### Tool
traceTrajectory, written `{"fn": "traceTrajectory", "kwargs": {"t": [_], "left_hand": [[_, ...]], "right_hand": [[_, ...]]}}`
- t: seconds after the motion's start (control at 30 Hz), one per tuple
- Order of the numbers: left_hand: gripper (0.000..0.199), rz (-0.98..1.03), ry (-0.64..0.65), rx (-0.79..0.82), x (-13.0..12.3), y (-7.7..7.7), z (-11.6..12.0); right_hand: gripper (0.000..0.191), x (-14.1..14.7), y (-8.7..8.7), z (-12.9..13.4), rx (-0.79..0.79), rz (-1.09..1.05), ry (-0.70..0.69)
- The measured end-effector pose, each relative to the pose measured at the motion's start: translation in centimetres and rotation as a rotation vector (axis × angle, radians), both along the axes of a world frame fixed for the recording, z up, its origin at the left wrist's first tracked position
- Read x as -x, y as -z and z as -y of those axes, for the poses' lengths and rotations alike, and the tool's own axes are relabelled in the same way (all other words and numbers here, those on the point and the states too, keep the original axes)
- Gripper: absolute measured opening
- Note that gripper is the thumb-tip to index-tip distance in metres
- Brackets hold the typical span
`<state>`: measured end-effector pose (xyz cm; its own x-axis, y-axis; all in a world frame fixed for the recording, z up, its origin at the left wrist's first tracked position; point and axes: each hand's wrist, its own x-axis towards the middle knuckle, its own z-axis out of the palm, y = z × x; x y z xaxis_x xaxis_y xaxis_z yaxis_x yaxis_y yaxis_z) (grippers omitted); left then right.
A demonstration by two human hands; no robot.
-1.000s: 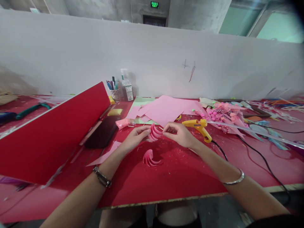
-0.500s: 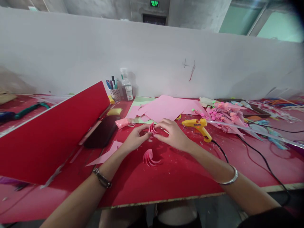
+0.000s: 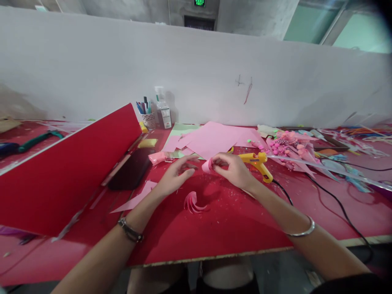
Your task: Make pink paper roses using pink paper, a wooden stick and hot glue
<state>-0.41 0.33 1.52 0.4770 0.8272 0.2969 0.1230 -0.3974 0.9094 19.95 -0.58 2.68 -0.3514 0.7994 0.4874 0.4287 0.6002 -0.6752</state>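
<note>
Between the fingers of my right hand point(image 3: 231, 169) is a curled pink paper piece point(image 3: 207, 166), held a little above the red tabletop point(image 3: 208, 241). My left hand point(image 3: 177, 173) is apart from it on the left, empty, its fingers spread and pointing toward the piece. Below and between the hands lies a second pink paper piece point(image 3: 193, 203), cut into curling strips. Just beyond my right hand rests a yellow hot glue gun point(image 3: 260, 165), partly hidden by the fingers.
Pink paper sheets point(image 3: 214, 139) lie at the back. A red board point(image 3: 76, 171) leans at left beside a dark flat object point(image 3: 130, 169). A pen cup point(image 3: 149, 120) and bottle point(image 3: 165, 116) stand by the partition. Pink pompom decorations point(image 3: 288, 147) sit at right; the glue gun's cord point(image 3: 283, 194) runs rightward.
My left hand has let go of the curled paper piece and drawn slightly away. My right hand has shifted right with the piece and turned it. The strip-cut piece on the table stays put.
</note>
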Motion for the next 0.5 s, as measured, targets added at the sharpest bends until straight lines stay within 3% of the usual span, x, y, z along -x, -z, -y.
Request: {"fn": "traceTrajectory", "kwargs": {"t": [0.1,0.23,0.37,0.5], "left_hand": [[0.034,-0.106,-0.128,-0.069,1.2,-1.1,0.1],[0.032,-0.462,-0.09,-0.002,2.9,-2.4,1.8],[0.033,-0.624,-0.017,0.0,3.7,-1.6,4.1],[0.028,-0.697,0.003,-0.053,3.3,-0.4,5.0]], "right_hand": [[0.015,-1.0,0.3,0.1,0.067,-0.053,-0.046],[0.014,-1.6,0.5,0.7,0.156,-0.036,-0.105],[0.011,-1.5,0.7,1.4,0.262,0.006,-0.222],[0.009,-1.3,0.7,1.8,0.246,0.142,-0.383]]}}
